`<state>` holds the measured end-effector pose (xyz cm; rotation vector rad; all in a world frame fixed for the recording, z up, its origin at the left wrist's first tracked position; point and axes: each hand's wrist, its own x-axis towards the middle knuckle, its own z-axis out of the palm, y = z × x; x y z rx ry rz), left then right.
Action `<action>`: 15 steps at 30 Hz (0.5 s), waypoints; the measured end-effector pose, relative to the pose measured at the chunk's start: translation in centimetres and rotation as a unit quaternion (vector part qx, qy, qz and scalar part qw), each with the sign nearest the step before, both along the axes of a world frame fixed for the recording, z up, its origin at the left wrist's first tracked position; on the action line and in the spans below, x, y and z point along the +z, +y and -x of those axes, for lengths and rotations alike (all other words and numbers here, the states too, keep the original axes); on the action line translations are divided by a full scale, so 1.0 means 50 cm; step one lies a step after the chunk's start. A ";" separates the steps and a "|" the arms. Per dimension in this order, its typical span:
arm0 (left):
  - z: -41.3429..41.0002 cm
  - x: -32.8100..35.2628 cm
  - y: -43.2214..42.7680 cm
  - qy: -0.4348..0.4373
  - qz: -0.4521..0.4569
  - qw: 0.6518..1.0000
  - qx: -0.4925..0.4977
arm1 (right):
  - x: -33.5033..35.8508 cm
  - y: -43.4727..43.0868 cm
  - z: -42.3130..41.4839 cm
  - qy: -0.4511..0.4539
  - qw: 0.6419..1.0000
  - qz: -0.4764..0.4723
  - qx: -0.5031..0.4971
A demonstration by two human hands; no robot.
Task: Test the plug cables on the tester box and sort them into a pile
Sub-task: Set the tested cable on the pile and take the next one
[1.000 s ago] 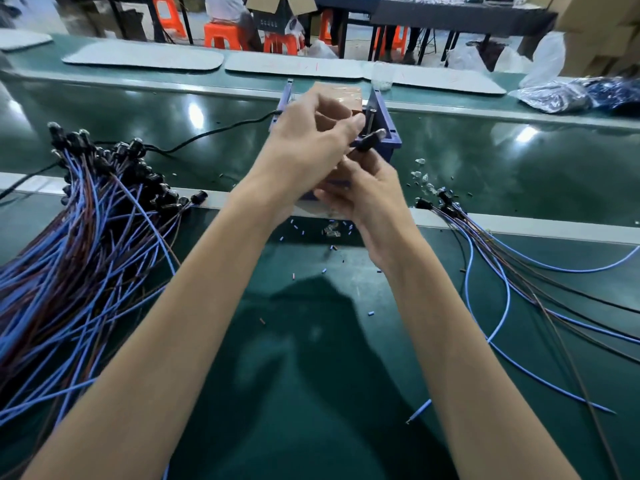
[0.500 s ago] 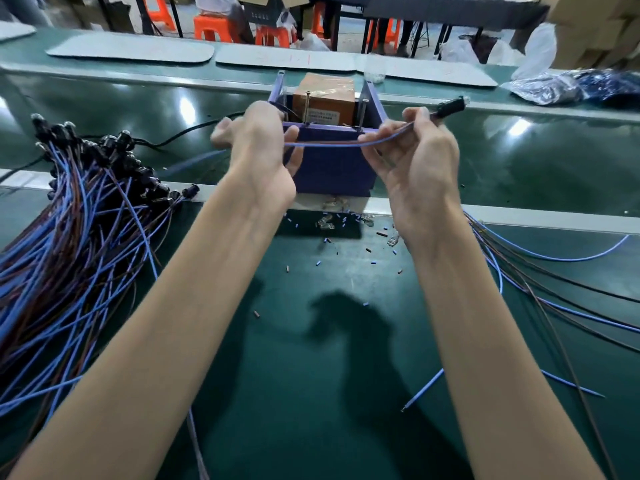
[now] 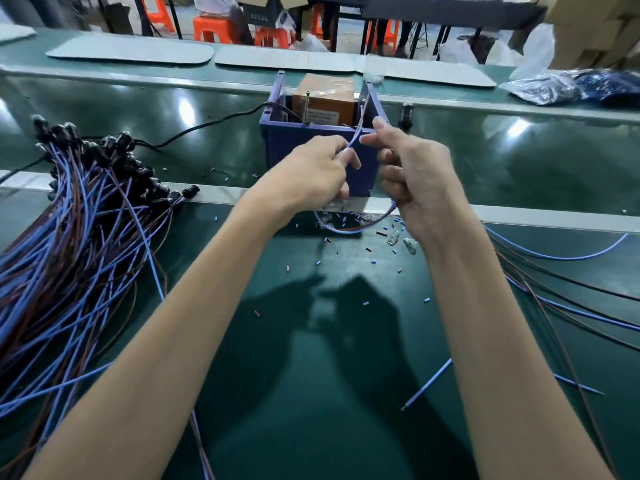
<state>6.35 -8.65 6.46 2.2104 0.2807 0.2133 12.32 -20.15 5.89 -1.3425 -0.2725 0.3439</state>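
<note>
Slackened from its earlier taut stretch, blue cable (image 3: pixel 355 136) pinched at frame centre by curled fingers of left hand (image 3: pixel 311 171) and right hand (image 3: pixel 415 174), slack looping below. Just behind, tester box (image 3: pixel 287 140); far left, cable pile (image 3: pixel 86 220); lower right, loose cables (image 3: pixel 554 306).

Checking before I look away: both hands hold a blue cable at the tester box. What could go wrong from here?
The cable is only pinched between left hand and right hand as it runs up to the tester box; it may slip off contact.
Its slack loop hangs low over insulation scraps and could snag.
The loose cables at right might get mixed into the pile at left.
</note>
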 end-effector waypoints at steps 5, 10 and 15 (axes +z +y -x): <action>0.002 -0.002 0.023 0.027 0.081 0.996 0.003 | -0.005 -0.016 -0.015 0.020 1.000 0.016 -0.010; 0.014 0.007 0.026 0.064 0.109 0.992 -0.024 | -0.008 -0.020 -0.015 0.020 0.999 0.035 0.011; 0.025 0.003 0.018 0.143 0.074 0.983 -0.093 | -0.014 -0.020 -0.018 0.008 0.999 0.026 0.034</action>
